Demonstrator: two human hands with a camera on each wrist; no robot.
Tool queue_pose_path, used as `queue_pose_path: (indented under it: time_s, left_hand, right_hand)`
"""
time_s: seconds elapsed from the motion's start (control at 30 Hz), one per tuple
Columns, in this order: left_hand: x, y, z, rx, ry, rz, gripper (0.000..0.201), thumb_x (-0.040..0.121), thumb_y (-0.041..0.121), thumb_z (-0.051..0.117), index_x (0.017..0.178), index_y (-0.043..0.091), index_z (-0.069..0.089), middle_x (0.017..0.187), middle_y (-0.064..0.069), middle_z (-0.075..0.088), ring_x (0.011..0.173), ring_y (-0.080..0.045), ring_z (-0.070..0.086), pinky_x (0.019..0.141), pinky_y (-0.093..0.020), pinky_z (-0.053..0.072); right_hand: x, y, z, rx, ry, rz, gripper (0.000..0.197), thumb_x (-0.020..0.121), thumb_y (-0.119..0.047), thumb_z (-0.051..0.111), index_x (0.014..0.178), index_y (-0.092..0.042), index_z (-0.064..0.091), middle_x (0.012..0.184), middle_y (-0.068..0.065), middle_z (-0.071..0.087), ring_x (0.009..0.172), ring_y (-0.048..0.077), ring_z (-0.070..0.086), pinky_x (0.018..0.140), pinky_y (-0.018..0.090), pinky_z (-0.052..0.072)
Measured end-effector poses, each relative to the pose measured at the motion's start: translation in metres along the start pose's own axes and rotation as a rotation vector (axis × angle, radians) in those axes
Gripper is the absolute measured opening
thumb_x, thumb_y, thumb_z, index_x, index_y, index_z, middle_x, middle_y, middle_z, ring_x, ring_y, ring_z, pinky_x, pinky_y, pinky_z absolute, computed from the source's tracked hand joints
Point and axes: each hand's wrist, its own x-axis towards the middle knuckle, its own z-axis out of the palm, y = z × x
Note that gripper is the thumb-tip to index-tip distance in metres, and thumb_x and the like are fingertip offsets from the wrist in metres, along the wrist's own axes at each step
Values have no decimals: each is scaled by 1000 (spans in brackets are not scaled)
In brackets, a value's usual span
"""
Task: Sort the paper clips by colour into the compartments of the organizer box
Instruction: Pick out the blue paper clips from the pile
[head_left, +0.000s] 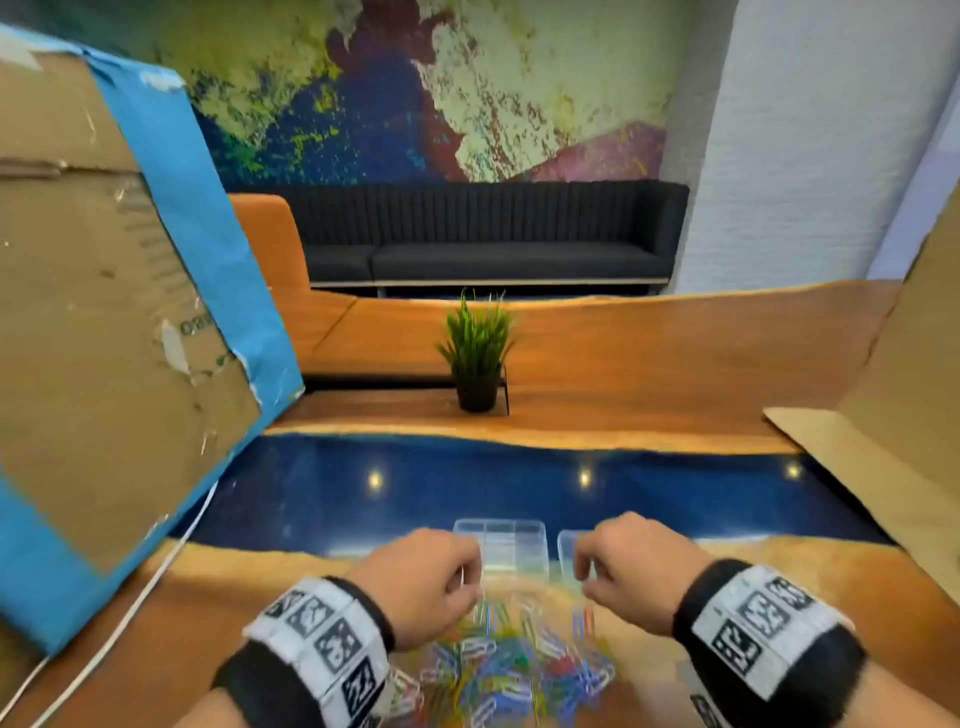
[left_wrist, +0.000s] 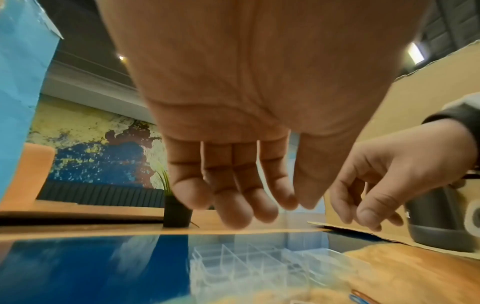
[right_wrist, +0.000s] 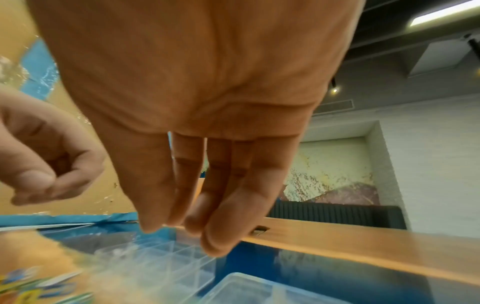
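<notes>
Head view: mirrored print on the cardboard panel (head_left: 104, 291) at left cannot be read; both wristbands carry black-and-white coded squares. The left hand (head_left: 421, 577) and right hand (head_left: 631, 566) hover loosely curled, holding nothing, over the heap of coloured paper clips (head_left: 509, 670) at the surface's near edge. The clear organizer box (head_left: 501, 545) sits just beyond, between the hands, with open blue surface (head_left: 415, 483) behind it.

Left wrist view: relaxed fingers (left_wrist: 233, 205) hang above the box's empty compartments.

Right wrist view: fingers (right_wrist: 218, 216) hang straight; the box's clear lid (right_wrist: 259, 288) lies just beside it.
</notes>
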Motion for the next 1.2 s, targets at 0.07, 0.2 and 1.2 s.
queue_pose_path:
  time_s: [0.07, 0.2, 1.2]
  left_hand:
    - [7, -1, 4, 10, -14, 2, 8, 86, 32, 48, 79, 32, 48, 91, 6, 64, 87, -14, 58, 82, -33, 49]
    - [16, 1, 15, 50, -67, -5, 9, 87, 28, 50, 78, 31, 49, 85, 5, 60, 83, -16, 55, 77, -29, 47]
    - [16, -5, 26, 127, -26, -189, 12, 88, 21, 57, 89, 22, 69, 72, 10, 54, 79, -14, 54, 69, -27, 44]
  right_hand:
    - [4, -1, 3, -2, -1, -20, 18, 85, -31, 52, 98, -28, 64, 104, -3, 66, 105, 20, 60, 88, 31, 46]
    - [5, -10, 12, -66, -40, -88, 16, 85, -24, 53, 92, -26, 67, 99, -3, 68, 101, 19, 60, 78, 26, 44]
    - [39, -47, 36, -212, -43, -40, 14, 86, -11, 60, 72, -10, 57, 73, 7, 46, 71, 28, 51, 63, 30, 46]
